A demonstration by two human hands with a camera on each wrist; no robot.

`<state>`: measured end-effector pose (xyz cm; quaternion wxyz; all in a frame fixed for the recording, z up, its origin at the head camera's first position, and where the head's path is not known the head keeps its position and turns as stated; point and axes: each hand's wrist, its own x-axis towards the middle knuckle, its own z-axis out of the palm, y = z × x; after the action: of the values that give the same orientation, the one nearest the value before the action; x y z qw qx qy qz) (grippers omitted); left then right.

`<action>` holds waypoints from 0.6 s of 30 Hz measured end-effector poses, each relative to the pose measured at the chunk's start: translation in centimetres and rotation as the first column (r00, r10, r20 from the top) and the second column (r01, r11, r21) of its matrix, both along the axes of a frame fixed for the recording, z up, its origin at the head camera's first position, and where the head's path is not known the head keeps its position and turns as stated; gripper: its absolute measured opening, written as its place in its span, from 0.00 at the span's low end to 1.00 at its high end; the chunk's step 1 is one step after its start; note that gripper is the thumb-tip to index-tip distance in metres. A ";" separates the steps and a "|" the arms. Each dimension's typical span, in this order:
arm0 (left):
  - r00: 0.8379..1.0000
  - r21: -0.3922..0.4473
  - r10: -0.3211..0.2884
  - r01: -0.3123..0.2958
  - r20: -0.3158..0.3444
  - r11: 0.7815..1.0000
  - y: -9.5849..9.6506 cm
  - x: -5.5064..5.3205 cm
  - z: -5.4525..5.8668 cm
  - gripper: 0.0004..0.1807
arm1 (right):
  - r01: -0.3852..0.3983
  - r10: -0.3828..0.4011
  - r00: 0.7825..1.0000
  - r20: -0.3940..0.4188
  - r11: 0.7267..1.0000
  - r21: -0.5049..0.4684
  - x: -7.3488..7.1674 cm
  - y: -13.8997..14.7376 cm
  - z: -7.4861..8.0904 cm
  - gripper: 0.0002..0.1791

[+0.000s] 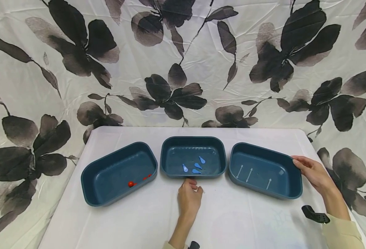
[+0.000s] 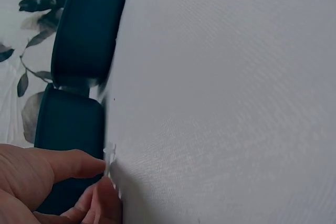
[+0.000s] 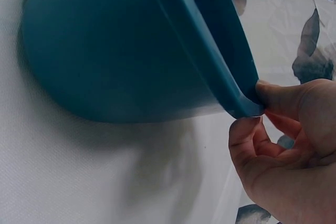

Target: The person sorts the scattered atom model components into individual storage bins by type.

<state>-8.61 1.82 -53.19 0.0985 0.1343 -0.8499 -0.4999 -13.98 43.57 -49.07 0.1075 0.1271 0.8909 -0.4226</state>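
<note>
My left hand (image 1: 189, 200) is at the front wall of the middle blue tray (image 1: 193, 139). In the left wrist view, its thumb and fingertips pinch a small, thin, translucent piece (image 2: 109, 155) close over the white cloth; most of it is hidden by the fingers. My right hand (image 1: 315, 174) grips the right blue tray (image 1: 263, 148) by its outer corner, thumb on the rim (image 3: 239, 103) and fingers beneath it. Three thin whitish sticks with arrow-like ends (image 1: 249, 175) lie in that tray. Several blue drop-shaped pieces (image 1: 196, 171) lie in the middle tray.
A third blue tray (image 1: 108, 157) stands angled at the left, with a red ball (image 1: 131, 184) and smaller red bits along its front wall. All three trays stand on a white-covered table (image 1: 133, 224). A floral curtain (image 1: 183, 52) hangs behind the table.
</note>
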 end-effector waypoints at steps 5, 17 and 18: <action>1.000 -0.025 -0.011 0.011 -0.003 1.000 -0.3 0.4 0.2 0.13 | 0.002 -0.002 1.000 0.002 1.000 0.006 0.0 0.0 -0.1 0.38; 0.995 -0.113 -0.083 0.090 0.061 0.990 -0.8 0.9 0.6 0.15 | 0.018 -0.018 1.000 0.000 0.999 -0.033 0.0 -0.1 -0.2 0.38; 0.994 -0.119 -0.092 0.099 0.066 0.988 -0.8 0.9 0.6 0.15 | 0.015 -0.015 1.000 -0.002 1.000 -0.026 0.0 -0.1 -0.2 0.38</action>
<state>-7.74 1.04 -52.56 0.0566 0.1023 -0.8870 -0.4466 -14.02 43.46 -49.29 0.1051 0.1322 0.8844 -0.4350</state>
